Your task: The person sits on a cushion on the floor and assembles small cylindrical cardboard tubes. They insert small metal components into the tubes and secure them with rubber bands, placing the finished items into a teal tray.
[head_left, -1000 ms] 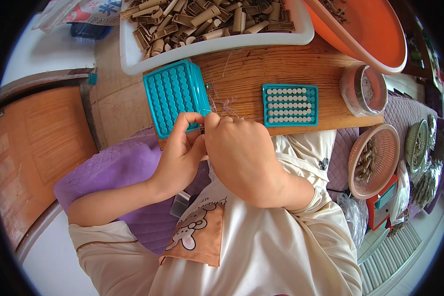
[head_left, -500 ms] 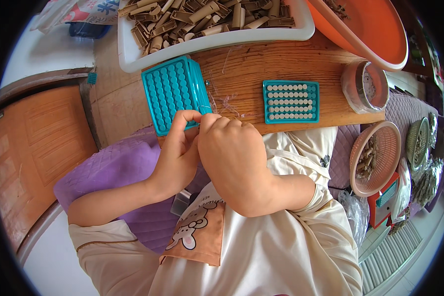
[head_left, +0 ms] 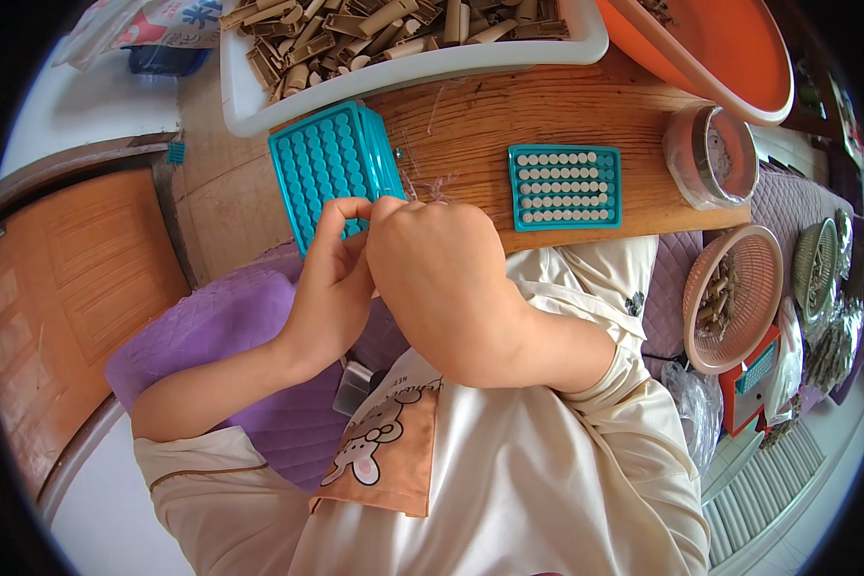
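Note:
My left hand [head_left: 334,259] and my right hand [head_left: 442,283] meet over the front edge of a wooden table [head_left: 509,106]. Both have their fingers bent and pinched together. The back of the right hand covers whatever they hold, so I cannot make it out. Just beyond the fingertips stands a stack of teal trays [head_left: 322,163] with rows of round cells, its near corner partly behind my hands. To the right lies one teal tray [head_left: 612,178] with rows of small white round pieces [head_left: 559,175], and neither hand touches it.
A white tub [head_left: 422,69] of brown plastic parts [head_left: 384,24] stands at the back, beside an orange basin [head_left: 739,67]. At the table's right end is a clear round container [head_left: 682,158]. Further right sit a pink basket [head_left: 766,278] and a green basket [head_left: 804,288]. Thin clear scraps lie mid-table.
My two hands have shifted slightly up and left in the picture, still pressed together. The whole scene has moved a little with the head. The trays look unchanged.

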Demonstrator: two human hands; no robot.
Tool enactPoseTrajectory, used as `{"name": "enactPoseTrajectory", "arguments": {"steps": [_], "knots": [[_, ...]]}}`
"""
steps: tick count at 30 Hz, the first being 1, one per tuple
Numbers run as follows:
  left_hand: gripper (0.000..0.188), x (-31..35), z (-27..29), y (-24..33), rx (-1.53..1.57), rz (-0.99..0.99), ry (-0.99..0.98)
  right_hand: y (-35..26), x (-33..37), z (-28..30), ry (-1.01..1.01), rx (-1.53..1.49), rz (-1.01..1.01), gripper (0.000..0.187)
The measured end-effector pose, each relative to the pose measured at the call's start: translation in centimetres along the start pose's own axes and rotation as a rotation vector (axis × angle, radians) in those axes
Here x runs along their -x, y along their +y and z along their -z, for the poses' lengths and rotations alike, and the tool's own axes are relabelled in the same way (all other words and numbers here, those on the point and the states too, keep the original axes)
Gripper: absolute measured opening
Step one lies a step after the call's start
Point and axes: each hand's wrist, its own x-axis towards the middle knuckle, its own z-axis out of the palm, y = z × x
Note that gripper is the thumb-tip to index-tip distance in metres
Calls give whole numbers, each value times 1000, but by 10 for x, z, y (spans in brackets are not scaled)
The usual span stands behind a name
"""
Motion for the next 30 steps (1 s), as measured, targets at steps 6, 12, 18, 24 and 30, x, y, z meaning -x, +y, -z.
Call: {"name": "enactPoseTrajectory", "arguments": {"steps": [6,12,18,24,30], "knots": [[16,-2,2,-5,-11,7,25,2,-2,-4,27,-61,25,21],[17,-4,-1,-4,17,22,74,4,-3,-5,4,-101,29,19],[19,-4,2,-9,14,17,75,4,-6,-7,-55,-82,67,19],[20,-6,4,-13,30,40,117,5,-4,10,-34,-56,64,15],[23,-7,7,-18,49,4,118,8,-8,11,-114,-67,120,9]]}}
